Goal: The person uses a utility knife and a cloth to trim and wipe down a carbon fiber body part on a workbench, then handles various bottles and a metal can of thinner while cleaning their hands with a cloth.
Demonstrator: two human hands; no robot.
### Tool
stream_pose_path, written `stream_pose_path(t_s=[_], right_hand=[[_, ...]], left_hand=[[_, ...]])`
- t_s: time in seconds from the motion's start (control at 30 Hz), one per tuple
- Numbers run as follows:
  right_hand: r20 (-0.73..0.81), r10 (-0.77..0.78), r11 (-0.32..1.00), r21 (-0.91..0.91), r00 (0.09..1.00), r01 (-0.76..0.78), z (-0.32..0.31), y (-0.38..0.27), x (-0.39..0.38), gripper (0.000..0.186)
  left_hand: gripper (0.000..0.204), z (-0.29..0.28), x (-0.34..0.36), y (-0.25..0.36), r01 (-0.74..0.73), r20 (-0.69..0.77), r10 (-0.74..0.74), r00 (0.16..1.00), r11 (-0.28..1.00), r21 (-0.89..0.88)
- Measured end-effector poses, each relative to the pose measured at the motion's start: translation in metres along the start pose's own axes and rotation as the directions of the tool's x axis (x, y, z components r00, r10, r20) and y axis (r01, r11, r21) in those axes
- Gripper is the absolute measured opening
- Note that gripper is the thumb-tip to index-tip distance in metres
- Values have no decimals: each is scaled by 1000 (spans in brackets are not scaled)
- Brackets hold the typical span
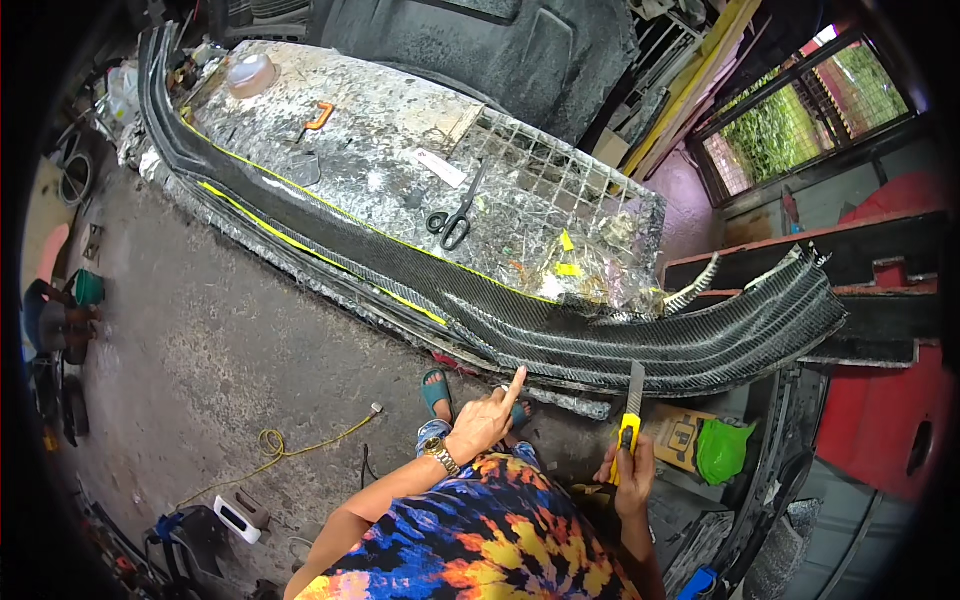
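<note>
A long curved black carbon-fibre part [560,330] lies along the near side of a worktable [350,120], with yellow tape strips [260,227] along it. My left hand [483,428] holds nothing; its index finger is stretched out to the part's near edge, other fingers partly curled. Whether the fingertip touches is hard to tell. My right hand [630,470] grips a yellow utility knife [627,435], blade upward at the part's near edge, right of centre. Black scissors [450,222], an orange tool [318,117] and a round container [250,76] lie on the table.
A metal grid [553,162] is at the table's far right, with a large dark panel [480,50] behind. Red-and-black pieces [890,420] stand right. A green bag [722,450] and cardboard box [678,440] sit below. A yellow cord [272,443] crosses the concrete floor [220,330].
</note>
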State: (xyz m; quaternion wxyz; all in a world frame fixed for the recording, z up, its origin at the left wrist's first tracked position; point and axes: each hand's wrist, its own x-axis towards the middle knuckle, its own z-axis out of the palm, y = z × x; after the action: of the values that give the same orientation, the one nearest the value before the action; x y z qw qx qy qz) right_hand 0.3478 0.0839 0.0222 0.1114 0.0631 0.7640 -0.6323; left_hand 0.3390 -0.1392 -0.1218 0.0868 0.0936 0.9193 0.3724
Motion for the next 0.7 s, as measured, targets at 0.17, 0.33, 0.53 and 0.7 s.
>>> stream_pose_path(t_s=[0.17, 0.33, 0.53, 0.7], right_hand=[[110, -48, 995, -77, 993, 57, 0, -12, 28, 25], [303, 31, 987, -157, 952, 18, 9, -35, 62, 25], [508, -31, 785, -521, 861, 335, 56, -64, 129, 32], [620, -94, 698, -517, 779, 495, 84, -73, 161, 37]], left_hand=[[85, -2, -3, 9, 23, -85, -25, 996, 999, -27], [86, 6, -7, 13, 82, -141, -83, 987, 997, -8], [60, 16, -18, 21, 100, -379, -150, 913, 984, -148], [36, 44, -14, 16, 224, -436, -384, 814, 900, -375]])
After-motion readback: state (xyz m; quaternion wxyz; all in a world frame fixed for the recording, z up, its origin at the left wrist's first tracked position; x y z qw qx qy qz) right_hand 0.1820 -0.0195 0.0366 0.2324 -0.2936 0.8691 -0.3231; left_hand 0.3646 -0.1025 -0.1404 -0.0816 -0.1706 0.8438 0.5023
